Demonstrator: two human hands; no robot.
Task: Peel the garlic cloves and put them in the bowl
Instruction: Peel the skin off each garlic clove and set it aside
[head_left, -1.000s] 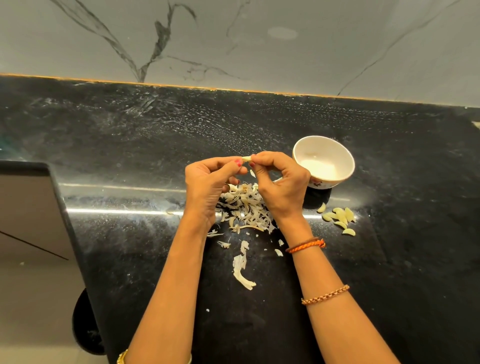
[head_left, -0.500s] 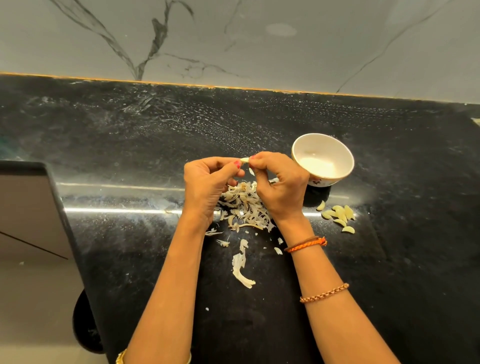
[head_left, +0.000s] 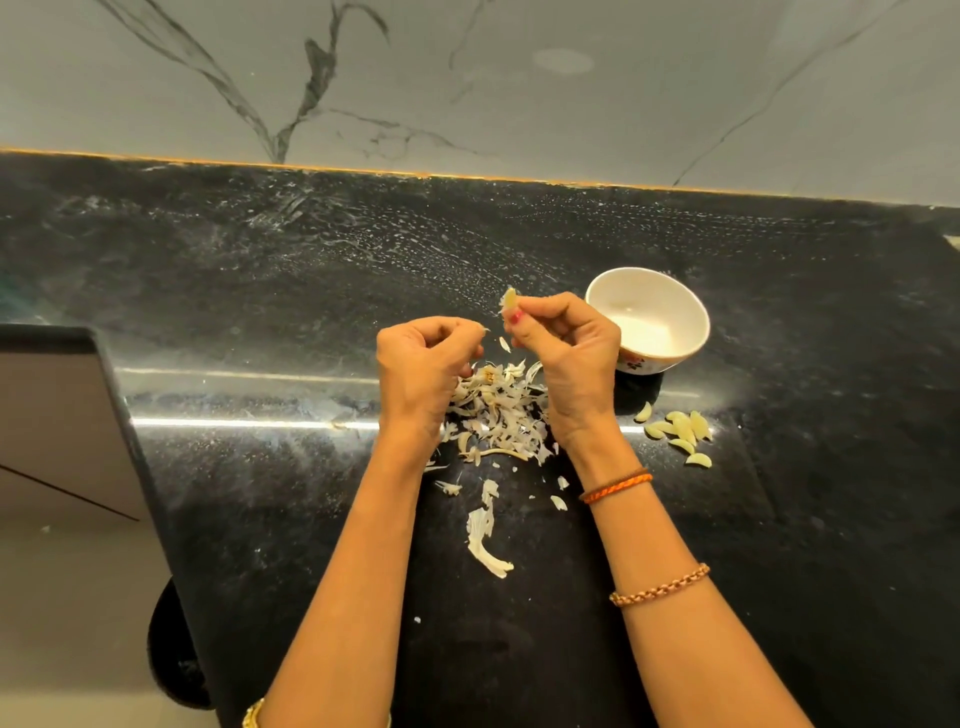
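You are pinching a garlic clove (head_left: 510, 300) between the thumb and fingertips of your right hand (head_left: 566, 358), holding it up above the counter (head_left: 260, 270) just left of the white bowl (head_left: 649, 317). Your left hand (head_left: 423, 371) is sitting a little apart from the right one, its fingers curled in toward the thumb; a thin sliver seems to be showing at its fingertips, but it is too small to tell whether you are actually gripping anything there. Both hands are hovering over a heap of papery garlic skins (head_left: 498, 410) that is lying on the dark counter between your wrists, with a longer strip of peel (head_left: 483, 535) lying nearer to you. The bowl is standing upright to the right of your right hand, and no cloves are showing inside it. A small cluster of peeled cloves (head_left: 678, 434) is lying on the counter on the near side of the bowl, apart from the skins. You are wearing an orange thread band (head_left: 615, 486) at your right wrist and a beaded bracelet (head_left: 660, 587) further up that forearm.
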